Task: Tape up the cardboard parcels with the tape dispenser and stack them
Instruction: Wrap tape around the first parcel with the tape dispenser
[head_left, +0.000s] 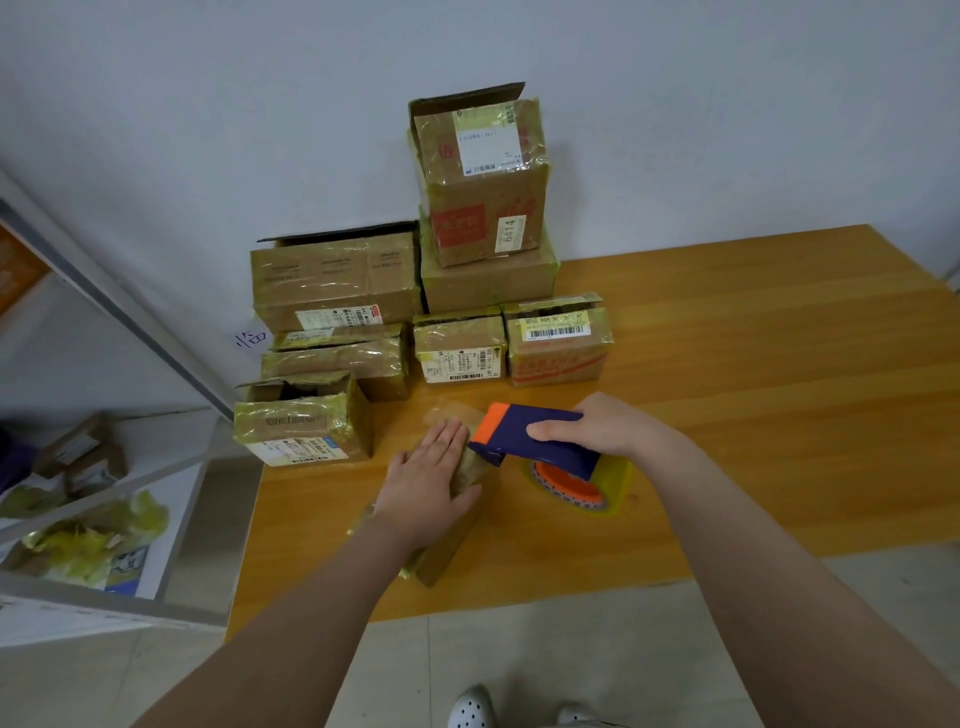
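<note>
The small parcel (445, 552) lies on the table (753, 415), long axis running away from the person. The left hand (423, 480) presses flat on it, fingers straight and together. Just right of the parcel, the right hand (605, 426) clamps the tape dispenser (537, 434), whose nose is at the parcel's far end.

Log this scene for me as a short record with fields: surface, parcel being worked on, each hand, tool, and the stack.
surface: yellow-brown wooden table
parcel in work: small brown cardboard parcel, near the table's front edge
left hand: flat on that parcel
right hand: grips the blue and orange plastic tape dispenser
tape: yellowish clear tape roll in the dispenser
stack: taped cardboard box marked 6414 on a wider taped cardboard box, by the wall
</note>
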